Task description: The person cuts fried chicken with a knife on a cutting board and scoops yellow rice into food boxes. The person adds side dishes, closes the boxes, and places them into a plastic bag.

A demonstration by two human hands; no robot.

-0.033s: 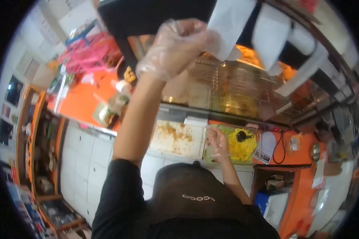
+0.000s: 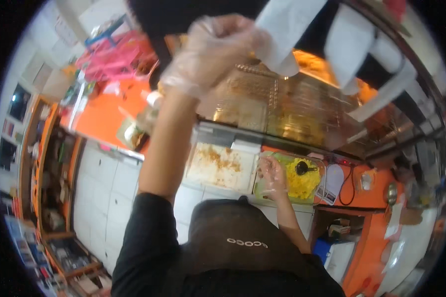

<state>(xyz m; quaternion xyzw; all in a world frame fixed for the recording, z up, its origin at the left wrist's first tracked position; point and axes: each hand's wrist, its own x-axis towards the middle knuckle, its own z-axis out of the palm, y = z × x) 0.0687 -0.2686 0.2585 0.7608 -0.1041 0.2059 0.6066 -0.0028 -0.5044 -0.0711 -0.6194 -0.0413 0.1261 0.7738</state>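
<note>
My left hand (image 2: 218, 47), in a clear plastic glove, is raised at the top of the view. Its fingers are curled closed beside a hanging white paper sheet (image 2: 287, 34); blur hides what, if anything, they hold. Lower down, my right hand (image 2: 272, 175), also gloved, hovers with loosely bent, parted fingers and nothing visible in them. It is over the left end of a greenish clear tub (image 2: 319, 166) of yellow shredded food (image 2: 297, 188). A black scoop (image 2: 302, 168) lies on that food. Left of my right hand is a white tray (image 2: 203, 175) with brown crumbs.
Ahead stands a glass display case (image 2: 233, 126) with metal racks and warm-lit food. Other white papers (image 2: 349, 44) hang along its top. An orange counter (image 2: 99, 116) at left bears pink bags (image 2: 119, 57). A metal bowl (image 2: 391, 190) sits far right; wooden shelves (image 2: 39, 173) stand left.
The view has shifted slightly. My left hand has moved a little up and left in the picture. My right hand stays beside the tub.
</note>
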